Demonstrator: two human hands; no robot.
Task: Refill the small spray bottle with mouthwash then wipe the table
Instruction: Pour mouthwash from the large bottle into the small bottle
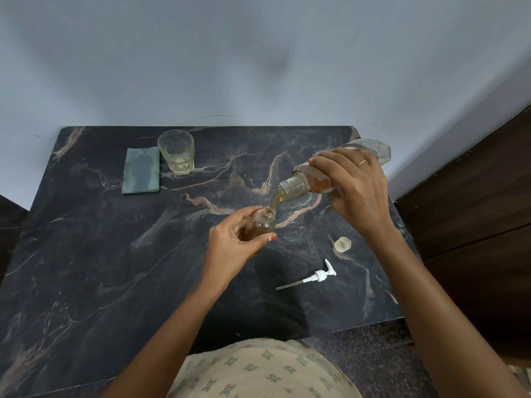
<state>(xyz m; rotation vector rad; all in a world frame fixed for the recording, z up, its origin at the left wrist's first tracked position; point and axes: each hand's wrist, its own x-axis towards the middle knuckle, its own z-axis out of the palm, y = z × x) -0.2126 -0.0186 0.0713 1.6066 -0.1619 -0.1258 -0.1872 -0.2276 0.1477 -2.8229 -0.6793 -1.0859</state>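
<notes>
A dark marbled tabletop stands against a pale wall. At its centre, the left hand holds its grip closed around the small spray bottle, upright with its neck open. The right hand, at two o'clock, wraps its grip around the large mouthwash bottle, tilted neck-down; an amber stream falls into the small bottle's mouth. At four o'clock lie a clear cap and a white pump sprayer, near the right edge. At eleven o'clock, a drinking glass stands just beside a folded cloth. The left half lies open.
</notes>
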